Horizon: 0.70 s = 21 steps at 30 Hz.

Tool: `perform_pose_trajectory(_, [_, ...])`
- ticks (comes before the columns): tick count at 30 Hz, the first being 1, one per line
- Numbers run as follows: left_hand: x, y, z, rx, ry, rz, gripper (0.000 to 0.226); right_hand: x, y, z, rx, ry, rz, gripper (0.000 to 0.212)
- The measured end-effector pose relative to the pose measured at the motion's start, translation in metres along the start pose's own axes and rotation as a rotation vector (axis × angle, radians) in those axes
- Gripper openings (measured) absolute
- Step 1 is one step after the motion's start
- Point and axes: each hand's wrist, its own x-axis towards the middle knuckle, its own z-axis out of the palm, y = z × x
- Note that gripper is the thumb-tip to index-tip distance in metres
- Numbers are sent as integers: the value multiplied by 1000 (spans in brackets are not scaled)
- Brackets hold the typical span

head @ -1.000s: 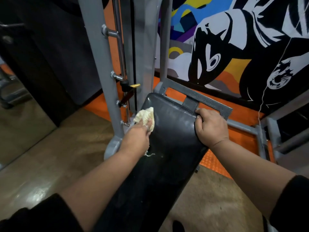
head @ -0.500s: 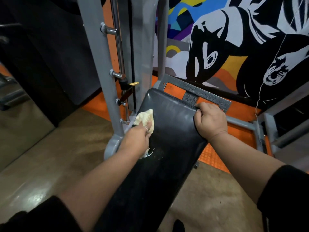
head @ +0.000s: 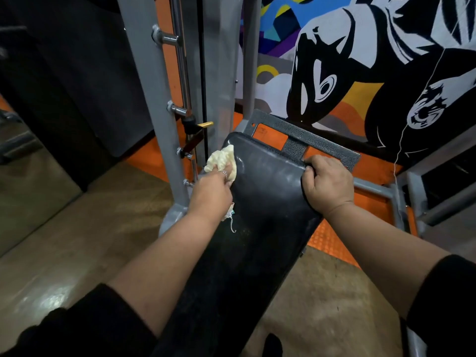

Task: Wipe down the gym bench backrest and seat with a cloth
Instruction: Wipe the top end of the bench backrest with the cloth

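Observation:
A long black padded bench backrest [head: 260, 202] runs away from me, its far end near a grey metal frame. My left hand [head: 211, 194] presses a crumpled pale yellow cloth [head: 223, 161] against the pad's far left corner; a loose thread hangs below the hand. My right hand [head: 325, 184] grips the pad's far right edge, fingers curled over it. Both forearms are bare, with black sleeves near the elbows. The seat is not in view.
A grey upright post [head: 152, 104] with chrome pegs stands just left of the cloth. A textured grey bracket [head: 309, 139] lies behind the pad. Orange floor matting [head: 327, 240] sits to the right, a painted mural wall [head: 360, 60] beyond, tan floor [head: 77, 240] on the left.
My left hand has slid the cloth a little further up, to the pad's far left corner. My right hand keeps its grip on the right edge.

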Motion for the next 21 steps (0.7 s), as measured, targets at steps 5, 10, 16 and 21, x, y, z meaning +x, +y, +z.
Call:
perform_pose_trajectory(5, [-21,-7,25,74,53,141,49,-1,0,-2,36,31,-20,38])
perform_pose_trajectory(10, [-40,18,39,63,15,247,59,0,-1,0,71,37,-17,42])
perform_pose_trajectory(16, [-54,0,43,135,-110,555,72,0,2,2,47,66,-4,40])
perform_pose_trajectory(21, [-47,-2,40,78,-34,355,68,0,1,2,56,81,-13,36])
